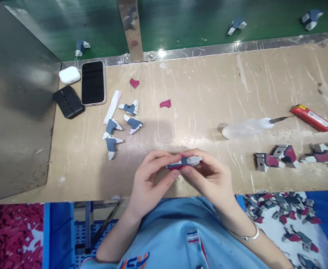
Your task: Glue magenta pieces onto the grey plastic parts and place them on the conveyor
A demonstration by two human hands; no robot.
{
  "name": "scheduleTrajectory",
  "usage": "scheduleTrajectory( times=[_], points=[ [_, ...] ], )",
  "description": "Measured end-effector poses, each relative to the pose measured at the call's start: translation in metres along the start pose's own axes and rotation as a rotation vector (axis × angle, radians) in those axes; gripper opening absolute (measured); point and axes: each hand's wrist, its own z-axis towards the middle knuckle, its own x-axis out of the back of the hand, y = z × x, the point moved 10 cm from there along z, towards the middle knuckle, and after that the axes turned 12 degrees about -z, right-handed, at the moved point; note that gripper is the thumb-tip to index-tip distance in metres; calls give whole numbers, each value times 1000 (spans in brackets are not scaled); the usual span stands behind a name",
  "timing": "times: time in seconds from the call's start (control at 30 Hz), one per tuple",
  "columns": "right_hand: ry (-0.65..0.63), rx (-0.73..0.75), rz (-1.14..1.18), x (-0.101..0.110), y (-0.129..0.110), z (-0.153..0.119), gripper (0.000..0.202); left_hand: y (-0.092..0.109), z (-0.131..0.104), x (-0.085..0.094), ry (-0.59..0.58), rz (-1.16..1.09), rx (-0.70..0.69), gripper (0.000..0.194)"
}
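Observation:
Both hands pinch one small grey, white and maroon plastic part (184, 162) above the near edge of the bench. My left hand (154, 175) grips its left end between thumb and fingers. On the other end, my right hand (213, 173) presses with thumb and fingertips, partly covering it. Farther up the bench lie two loose maroon pieces, one angular piece (165, 103) and one smaller piece (134, 83). Left of the hands rest several grey-and-white parts (133, 124) without maroon on them. A white strip (113, 107) lies beside these.
A translucent bottle with a needle tip (245, 128) lies near a red lighter-like object (312, 117). Assembled parts (288, 156) sit at right. A phone (93, 83), white case (69, 75) and black box (69, 102) are at left. Bins hold maroon pieces (15, 235) and finished-looking parts (281, 205).

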Motion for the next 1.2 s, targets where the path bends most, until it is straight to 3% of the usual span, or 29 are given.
scheduleTrajectory(
  times=[0.13,0.23,0.37,0.5,0.6,0.67,0.7,0.77,0.83,0.97,1.07,1.2],
  points=[
    [-2,-40,104,-1,5,0,15,-2,0,4,59,3,20,30],
    [15,-30,162,-3,6,-1,15,12,1,1,48,116,-110,16],
    [21,-51,159,-5,9,-3,12,26,-1,-1,72,259,-251,14],
    [61,-75,171,0,15,-4,13,10,3,-1,26,228,-85,16],
    [65,-167,221,1,27,-5,15,4,3,-6,-93,243,-21,42],
    [26,-235,274,-4,34,-5,20,17,1,-13,-169,363,-178,71],
    [-3,-262,308,-8,36,-4,22,27,-2,-17,-192,443,-304,76],
    [-57,-311,383,-16,37,-3,25,43,-10,-25,-215,590,-549,61],
    [-79,-348,435,-21,37,-2,30,49,-16,-30,-227,679,-689,39],
    [-97,-323,383,-22,28,-1,37,53,-17,-31,-223,745,-751,17],
    [-112,-171,264,-15,11,1,33,58,-18,-30,-218,752,-761,8],
    [-33,41,50,0,-12,0,32,63,-16,-27,-187,717,-749,6]
  ],
)
